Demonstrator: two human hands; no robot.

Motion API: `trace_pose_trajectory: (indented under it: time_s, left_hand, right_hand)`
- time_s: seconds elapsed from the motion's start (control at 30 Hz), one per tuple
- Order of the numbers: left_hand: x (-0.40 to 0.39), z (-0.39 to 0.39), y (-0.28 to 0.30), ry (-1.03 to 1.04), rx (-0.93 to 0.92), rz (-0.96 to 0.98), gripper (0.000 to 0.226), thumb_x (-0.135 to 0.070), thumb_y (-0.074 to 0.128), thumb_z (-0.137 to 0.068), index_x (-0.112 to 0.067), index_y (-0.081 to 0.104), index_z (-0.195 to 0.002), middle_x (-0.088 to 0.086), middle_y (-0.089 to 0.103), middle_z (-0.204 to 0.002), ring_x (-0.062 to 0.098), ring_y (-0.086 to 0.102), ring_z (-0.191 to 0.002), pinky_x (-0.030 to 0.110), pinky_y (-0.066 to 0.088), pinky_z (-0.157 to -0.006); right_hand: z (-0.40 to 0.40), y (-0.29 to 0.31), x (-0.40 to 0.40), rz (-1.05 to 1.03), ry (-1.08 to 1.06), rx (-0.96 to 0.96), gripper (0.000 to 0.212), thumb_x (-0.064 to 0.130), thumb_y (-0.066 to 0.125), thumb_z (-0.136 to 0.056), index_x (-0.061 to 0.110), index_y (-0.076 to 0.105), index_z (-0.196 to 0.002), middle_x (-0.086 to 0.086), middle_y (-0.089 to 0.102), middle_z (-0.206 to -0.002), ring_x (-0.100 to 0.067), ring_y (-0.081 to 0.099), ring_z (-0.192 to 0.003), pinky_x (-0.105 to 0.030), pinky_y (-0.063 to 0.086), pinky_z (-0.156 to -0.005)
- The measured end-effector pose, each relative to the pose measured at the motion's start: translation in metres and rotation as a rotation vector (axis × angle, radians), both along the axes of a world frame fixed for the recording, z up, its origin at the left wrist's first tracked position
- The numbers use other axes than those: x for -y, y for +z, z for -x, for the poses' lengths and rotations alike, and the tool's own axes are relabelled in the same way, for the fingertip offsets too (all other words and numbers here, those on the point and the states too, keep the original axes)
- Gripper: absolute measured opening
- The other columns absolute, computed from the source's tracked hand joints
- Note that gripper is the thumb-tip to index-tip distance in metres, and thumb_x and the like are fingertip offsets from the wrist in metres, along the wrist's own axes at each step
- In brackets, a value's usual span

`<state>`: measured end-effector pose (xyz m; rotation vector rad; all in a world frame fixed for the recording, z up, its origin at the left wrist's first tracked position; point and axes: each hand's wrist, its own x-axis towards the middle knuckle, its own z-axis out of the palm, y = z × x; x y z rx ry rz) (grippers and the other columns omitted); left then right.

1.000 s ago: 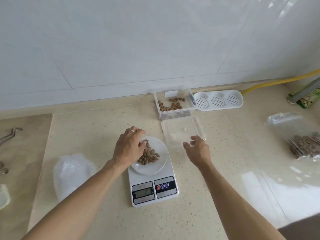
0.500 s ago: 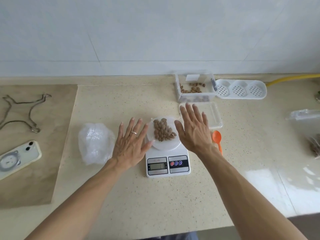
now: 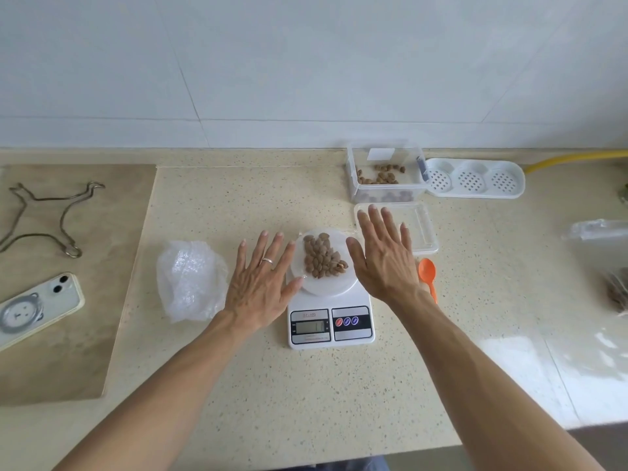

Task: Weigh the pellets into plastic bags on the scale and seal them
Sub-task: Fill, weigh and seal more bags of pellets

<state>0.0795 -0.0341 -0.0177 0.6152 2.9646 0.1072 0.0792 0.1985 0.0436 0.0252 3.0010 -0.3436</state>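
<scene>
A white digital scale [image 3: 331,322] stands mid-counter with a pile of brown pellets [image 3: 323,260] on its round pan, apparently inside clear plastic. My left hand [image 3: 260,283] lies flat with fingers spread just left of the pan, its thumb at the pan's rim. On the other side of the pan, my right hand [image 3: 382,256] is flat and spread, holding nothing. A clear box [image 3: 385,175] behind the scale holds more pellets. An orange spoon [image 3: 427,273] lies right of my right hand. A crumpled pile of plastic bags [image 3: 190,278] sits left of my left hand.
The box's clear lid [image 3: 419,229] lies behind my right hand. A white perforated tray [image 3: 474,178] and a yellow hose [image 3: 571,159] sit at the back right. Filled bags [image 3: 608,263] lie at the far right. A phone [image 3: 35,309] and a wire stand [image 3: 51,215] rest on the left.
My left hand left the pellets on the pan and both hands flattened out beside the scale. The view swung left and pulled back, bringing the phone and spoon into sight.
</scene>
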Motion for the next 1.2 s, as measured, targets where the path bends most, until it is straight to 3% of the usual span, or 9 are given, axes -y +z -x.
trace_pose_trajectory:
  time_s: [0.17,0.3,0.47,0.57,0.7,0.83,1.0,1.1,1.2]
  left_hand:
    - [-0.018,0.012,0.008,-0.028,-0.013,-0.044,0.073,-0.063,0.003,-0.094,-0.020,0.007,-0.153,0.008,0.006,-0.161,0.027,-0.004,-0.149,0.053,-0.003,-0.118]
    - [-0.046,0.031,0.023,-0.093,-0.031,-0.089,0.074,-0.061,0.008,-0.094,-0.017,0.019,-0.153,0.009,0.018,-0.160,0.029,0.006,-0.149,0.054,0.003,-0.118]
    - [-0.097,0.059,0.037,-0.204,-0.044,-0.081,0.067,-0.052,0.013,-0.097,-0.015,0.024,-0.152,0.009,0.031,-0.156,0.030,0.018,-0.147,0.055,0.009,-0.118]
    - [-0.130,0.073,0.041,-0.249,0.032,-0.079,0.057,-0.044,0.026,-0.101,-0.017,0.022,-0.151,0.008,0.035,-0.153,0.025,0.024,-0.144,0.049,0.010,-0.118]
    - [-0.165,0.086,0.045,-0.231,0.163,-0.007,0.046,-0.041,0.033,-0.100,-0.017,0.040,-0.139,0.011,0.054,-0.132,0.030,0.051,-0.120,0.043,0.032,-0.102]
    - [-0.179,0.092,0.040,-0.155,0.239,-0.004,0.044,-0.039,0.035,-0.099,-0.014,0.044,-0.134,0.012,0.058,-0.126,0.031,0.054,-0.115,0.043,0.038,-0.095]
    - [-0.175,0.099,0.053,-0.060,0.297,-0.288,0.039,-0.035,0.046,-0.097,-0.014,0.055,-0.129,0.008,0.064,-0.120,0.026,0.060,-0.109,0.037,0.048,-0.088]
    - [-0.165,0.107,0.075,-0.058,0.278,-0.459,0.026,-0.033,0.047,-0.098,-0.014,0.061,-0.110,0.003,0.068,-0.092,0.018,0.061,-0.080,0.029,0.045,-0.066]
    - [-0.156,0.111,0.101,-0.058,0.260,-0.641,0.025,-0.032,0.049,-0.099,-0.012,0.059,-0.090,0.001,0.062,-0.072,0.013,0.054,-0.061,0.031,0.043,-0.059]
  right_hand:
    - [-0.003,0.000,-0.018,0.119,-0.110,0.004,0.061,0.046,0.023,-0.104,0.019,0.011,-0.157,-0.004,0.004,-0.166,-0.021,-0.004,-0.152,-0.043,-0.002,-0.122]
    - [-0.009,0.002,-0.044,0.297,-0.341,-0.039,0.058,0.042,0.031,-0.104,0.015,0.022,-0.155,-0.009,0.021,-0.163,-0.025,0.014,-0.151,-0.045,0.016,-0.122]
    - [-0.021,0.003,-0.074,0.503,-0.623,-0.035,0.051,0.037,0.041,-0.102,0.013,0.037,-0.147,-0.014,0.045,-0.147,-0.031,0.049,-0.128,-0.047,0.039,-0.107]
    - [-0.028,-0.001,-0.086,0.638,-0.746,0.011,0.047,0.033,0.046,-0.100,0.012,0.043,-0.142,-0.013,0.056,-0.137,-0.028,0.056,-0.119,-0.041,0.046,-0.099]
    - [-0.033,-0.009,-0.085,0.760,-0.846,0.101,0.049,0.033,0.054,-0.097,0.011,0.047,-0.140,-0.009,0.062,-0.127,-0.024,0.059,-0.111,-0.039,0.049,-0.096]
    - [-0.028,-0.022,-0.080,0.895,-0.884,0.236,0.053,0.023,0.068,-0.089,0.009,0.046,-0.136,-0.008,0.065,-0.110,-0.023,0.069,-0.090,-0.037,0.058,-0.080]
    - [-0.021,-0.018,-0.072,1.100,-0.894,0.194,0.036,0.005,0.071,-0.084,0.006,0.057,-0.117,-0.011,0.071,-0.093,-0.017,0.069,-0.073,-0.028,0.057,-0.068]
    - [-0.013,-0.003,-0.073,1.253,-0.874,0.140,0.019,0.004,0.071,-0.084,0.005,0.067,-0.103,-0.010,0.074,-0.087,-0.016,0.067,-0.070,-0.027,0.056,-0.069]
    - [-0.003,0.017,-0.075,1.467,-0.825,0.097,0.005,0.001,0.070,-0.086,0.002,0.071,-0.091,-0.010,0.069,-0.081,-0.015,0.060,-0.066,-0.027,0.052,-0.067]
